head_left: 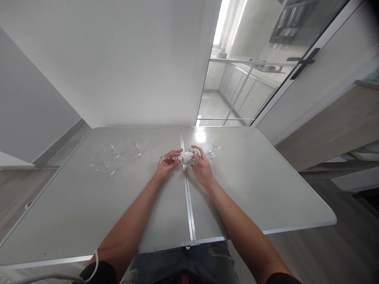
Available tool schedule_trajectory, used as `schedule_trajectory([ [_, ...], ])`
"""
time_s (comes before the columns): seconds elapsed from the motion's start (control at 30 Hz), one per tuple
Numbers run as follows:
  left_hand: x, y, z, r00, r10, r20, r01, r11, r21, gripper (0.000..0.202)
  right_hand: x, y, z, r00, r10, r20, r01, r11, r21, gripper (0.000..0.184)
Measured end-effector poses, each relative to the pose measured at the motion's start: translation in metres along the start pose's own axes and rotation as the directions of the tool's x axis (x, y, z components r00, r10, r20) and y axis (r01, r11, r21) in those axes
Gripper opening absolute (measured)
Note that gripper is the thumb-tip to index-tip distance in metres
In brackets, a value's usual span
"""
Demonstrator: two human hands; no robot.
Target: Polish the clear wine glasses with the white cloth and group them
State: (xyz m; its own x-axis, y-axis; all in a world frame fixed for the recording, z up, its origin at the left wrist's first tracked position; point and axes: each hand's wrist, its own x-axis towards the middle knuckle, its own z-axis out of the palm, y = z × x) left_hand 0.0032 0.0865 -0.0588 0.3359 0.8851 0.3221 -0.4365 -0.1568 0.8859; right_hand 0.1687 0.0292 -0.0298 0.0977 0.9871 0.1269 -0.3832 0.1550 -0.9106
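A stemmed glass [181,157] is held sideways over the metal seam [188,205] of the table [251,189]. Its foot end is wrapped narrowly by the left hand [166,165]; its bowl end, where white, grey-marked material [189,158] is seen, is clasped by the curved right hand [202,165]. The 2 forearms [233,209] are stretched forward, angled inward. Another glass [213,152] is seen near the right hand.
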Motion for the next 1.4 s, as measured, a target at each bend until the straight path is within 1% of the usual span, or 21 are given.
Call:
schedule_trajectory([
  [0.07,0.0,0.0,0.0,1.0,0.022,0.016,-0.023,0.999,0.037,0.029,0.001,0.0,0.0,0.999,0.045,0.026,-0.047,0.996,0.079,0.046],
  [0.17,-0.001,0.001,0.0,1.0,-0.008,0.007,0.008,0.999,0.045,0.036,0.001,-0.001,0.0,1.0,-0.021,0.007,0.02,0.998,0.065,0.058],
  [0.27,0.0,0.004,-0.001,0.993,-0.113,0.039,0.116,0.988,-0.104,0.056,0.002,-0.006,-0.004,0.991,-0.112,-0.074,0.116,0.992,0.048,0.057],
  [0.3,0.0,0.005,-0.002,0.987,-0.151,0.053,0.158,0.974,-0.165,0.059,0.003,-0.009,-0.007,0.985,-0.138,-0.102,0.143,0.989,0.038,0.055],
  [0.37,0.001,0.008,-0.003,0.965,-0.242,0.098,0.26,0.93,-0.259,0.05,0.004,-0.015,-0.013,0.974,-0.183,-0.131,0.185,0.983,0.003,0.053],
  [0.43,0.0,0.009,-0.003,0.913,-0.355,0.202,0.402,0.869,-0.289,0.043,0.004,-0.018,-0.018,0.972,-0.205,-0.117,0.201,0.979,-0.046,0.053],
  [0.5,-0.001,0.009,-0.003,0.825,-0.439,0.355,0.533,0.813,-0.234,0.05,0.003,-0.017,-0.021,0.978,-0.198,-0.068,0.19,0.976,-0.109,0.052],
  [0.57,-0.004,0.008,-0.002,0.74,-0.477,0.475,0.586,0.803,-0.107,0.05,0.002,-0.015,-0.02,0.984,-0.18,-0.008,0.176,0.971,-0.16,0.049],
  [0.63,-0.006,0.007,-0.003,0.694,-0.493,0.525,0.576,0.817,0.005,0.048,0.002,-0.012,-0.019,0.984,-0.176,0.017,0.177,0.974,-0.141,0.043],
  [0.67,-0.006,0.006,-0.003,0.69,-0.497,0.527,0.565,0.824,0.039,0.046,0.002,-0.012,-0.018,0.983,-0.186,-0.004,0.184,0.978,-0.099,0.039],
  [0.73,-0.006,0.005,-0.005,0.708,-0.492,0.507,0.536,0.842,0.069,0.041,0.006,-0.014,-0.018,0.968,-0.221,-0.118,0.224,0.974,0.013,0.035],
  [0.8,-0.005,0.003,-0.006,0.742,-0.459,0.488,0.493,0.867,0.067,0.038,0.01,-0.018,-0.021,0.93,-0.258,-0.262,0.291,0.952,0.094,0.039],
  [0.87,-0.004,0.002,-0.007,0.795,-0.385,0.469,0.433,0.901,0.005,0.038,0.014,-0.019,-0.024,0.893,-0.289,-0.346,0.345,0.932,0.111,0.044],
  [0.9,-0.004,0.002,-0.007,0.826,-0.34,0.45,0.399,0.916,-0.04,0.039,0.015,-0.019,-0.025,0.888,-0.292,-0.355,0.351,0.929,0.113,0.044],
  [0.97,-0.004,0.002,-0.005,0.872,-0.28,0.402,0.346,0.933,-0.102,0.039,0.014,-0.015,-0.022,0.911,-0.26,-0.319,0.313,0.942,0.125,0.038],
  [1.03,-0.004,0.004,-0.002,0.89,-0.263,0.374,0.322,0.941,-0.105,0.039,0.01,-0.01,-0.013,0.953,-0.183,-0.24,0.225,0.961,0.161,0.026],
  [1.1,-0.004,0.005,0.0,0.892,-0.267,0.365,0.32,0.943,-0.094,0.04,0.006,-0.005,-0.003,0.983,-0.105,-0.148,0.136,0.965,0.222,0.02],
  [1.17,-0.004,0.004,0.002,0.895,-0.279,0.348,0.329,0.94,-0.094,0.039,0.004,-0.003,0.005,0.998,-0.04,-0.057,0.055,0.954,0.296,0.023],
  [1.23,-0.004,0.003,0.003,0.884,-0.314,0.346,0.36,0.93,-0.074,0.038,0.004,-0.004,0.007,1.0,0.005,0.001,-0.005,0.933,0.36,0.029],
  [1.37,-0.004,0.002,0.003,0.807,-0.397,0.436,0.431,0.902,0.023,0.047,0.007,-0.006,0.001,1.0,0.006,-0.028,0.006,0.919,0.394,0.028],
  [1.4,-0.004,0.002,0.003,0.802,-0.404,0.439,0.434,0.9,0.035,0.047,0.007,-0.005,0.0,1.0,0.009,-0.024,0.0,0.932,0.362,0.03],
])
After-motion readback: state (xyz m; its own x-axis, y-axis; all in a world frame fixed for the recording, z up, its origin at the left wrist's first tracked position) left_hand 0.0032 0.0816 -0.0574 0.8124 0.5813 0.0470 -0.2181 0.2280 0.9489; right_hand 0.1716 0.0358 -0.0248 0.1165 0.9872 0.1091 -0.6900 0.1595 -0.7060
